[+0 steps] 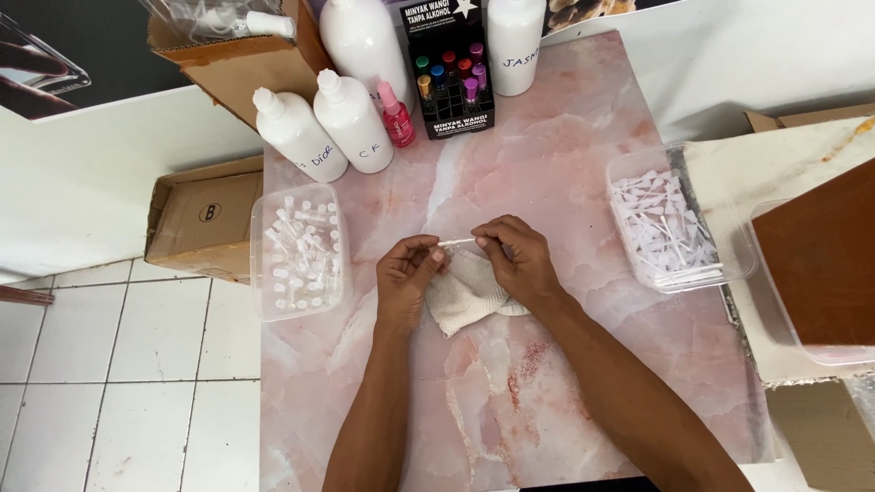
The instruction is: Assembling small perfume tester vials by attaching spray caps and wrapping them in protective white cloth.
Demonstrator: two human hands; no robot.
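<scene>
White cloth lies on the pink marble surface under my hands, where my left hand and right hand each pinch one end of a thin white tube.

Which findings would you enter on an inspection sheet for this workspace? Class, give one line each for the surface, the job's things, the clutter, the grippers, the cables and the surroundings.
Surface: pink marbled tabletop, reddish stains near the front.
Job's things: thin white tube held level between both hands; white cloth under them.
Clutter: clear tub of small vials at left; clear tub of white plastic tips at right; white bottles, pink bottle and black rack of coloured vials at the back.
Grippers: left hand and right hand each pinch one end of the tube.
Cables: nothing seen.
Surroundings: cardboard boxes, white tiled floor.
</scene>
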